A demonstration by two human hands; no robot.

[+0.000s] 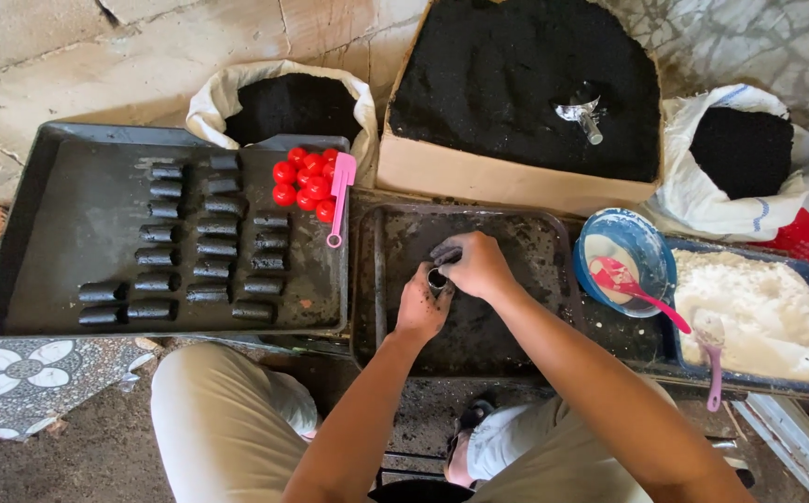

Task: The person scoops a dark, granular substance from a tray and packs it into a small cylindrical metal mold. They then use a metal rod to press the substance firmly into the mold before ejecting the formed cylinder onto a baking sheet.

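Fingers (pixel 428 284) of my left hand (pixel 421 305) wrap a small metal tube (pixel 437 278); my right hand (pixel 474 264) pinches a dark block (pixel 445 253) over it, above the black tray (pixel 526 244), right of the red caps (pixel 306 177).

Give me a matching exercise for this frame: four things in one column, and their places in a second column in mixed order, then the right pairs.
Things:
1. red balls
2. metal scoop
3. blue bowl
4. black cylinders

Places:
A. lying in rows on the large dark tray
B. on the black powder in the cardboard box
C. clustered at the large tray's far edge, beside a pink tool
D. between the middle tray and the tray of white powder

Pairs: 1-C, 2-B, 3-D, 4-A
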